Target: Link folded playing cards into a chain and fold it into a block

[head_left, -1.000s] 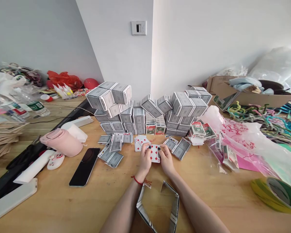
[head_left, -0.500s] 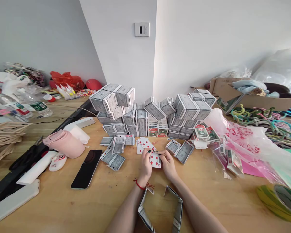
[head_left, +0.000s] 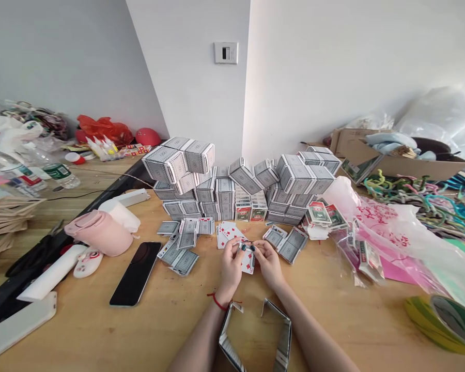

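Note:
My left hand (head_left: 231, 263) and my right hand (head_left: 267, 262) meet over the middle of the table, fingers closed on one playing card (head_left: 248, 262) with red diamonds showing. Both thumbs, with dark nails, press at its upper edge. Just beyond lie face-up loose playing cards (head_left: 225, 232). Between my forearms stands a ring of folded cards (head_left: 229, 347), with a gap at its far side. Small piles of face-down cards lie to the left (head_left: 184, 258) and to the right (head_left: 295, 244) of my hands.
Behind my hands rises a structure of folded-card blocks (head_left: 225, 194). Card boxes (head_left: 320, 213) lie at its right. A black phone (head_left: 136, 274) and pink cup (head_left: 101, 232) are on the left. Green-yellow tape (head_left: 418, 315) and a plastic bag (head_left: 387, 217) are on the right.
My hands have drawn closer together on the card, and both thumbs now sit side by side at its upper edge. The card shows less of its face. The view has shifted slightly.

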`<state>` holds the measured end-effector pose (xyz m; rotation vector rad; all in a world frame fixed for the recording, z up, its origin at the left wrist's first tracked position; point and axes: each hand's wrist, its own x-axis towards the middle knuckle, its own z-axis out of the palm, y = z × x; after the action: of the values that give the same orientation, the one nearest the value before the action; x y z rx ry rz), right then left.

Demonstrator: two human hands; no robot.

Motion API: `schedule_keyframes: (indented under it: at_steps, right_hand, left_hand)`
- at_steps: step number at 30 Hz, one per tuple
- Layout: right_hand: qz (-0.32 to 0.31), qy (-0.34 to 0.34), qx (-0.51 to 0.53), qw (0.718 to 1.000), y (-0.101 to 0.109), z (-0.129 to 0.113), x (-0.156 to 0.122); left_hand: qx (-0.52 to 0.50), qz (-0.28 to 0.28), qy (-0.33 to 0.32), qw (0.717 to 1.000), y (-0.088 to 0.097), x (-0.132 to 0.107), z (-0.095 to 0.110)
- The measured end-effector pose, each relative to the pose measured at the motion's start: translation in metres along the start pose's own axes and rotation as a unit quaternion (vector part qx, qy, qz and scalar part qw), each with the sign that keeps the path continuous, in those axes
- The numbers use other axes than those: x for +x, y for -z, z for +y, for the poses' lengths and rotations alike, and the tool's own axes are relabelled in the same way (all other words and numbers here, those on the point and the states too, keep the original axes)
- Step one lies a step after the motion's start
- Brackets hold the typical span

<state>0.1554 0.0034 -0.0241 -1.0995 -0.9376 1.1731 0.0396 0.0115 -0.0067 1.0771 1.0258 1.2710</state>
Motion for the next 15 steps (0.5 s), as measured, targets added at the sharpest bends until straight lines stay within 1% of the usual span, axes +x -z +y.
schedule_keyframes:
  at_steps: [4, 7, 11, 13, 15]
  right_hand:
    - [-0.037, -0.058, 0.041, 0.997, 0.0031, 0.001, 0.0023]
    - [-0.058, -0.074, 0.063, 0.994, 0.0034, -0.0001, 0.0021]
    - [-0.107, -0.085, 0.058, 0.989, 0.005, -0.0049, 0.0012]
    - [-0.109, -0.088, 0.048, 0.989, 0.0069, -0.006, 0.0013]
    - [-0.095, -0.092, 0.044, 0.99, 0.0088, -0.0057, 0.0021]
  left_hand:
    - [-0.013, -0.009, 0.007, 1.0, -0.0005, 0.0029, -0.001]
    - [-0.022, -0.012, 0.013, 1.0, 0.0004, 0.0049, -0.0004]
    - [-0.011, -0.023, 0.017, 1.0, 0.0009, 0.0056, 0.0004]
    - [-0.001, -0.034, 0.016, 0.999, 0.0009, 0.0057, 0.0005]
    - [0.01, -0.035, 0.014, 0.999, 0.0007, 0.0061, 0.0003]
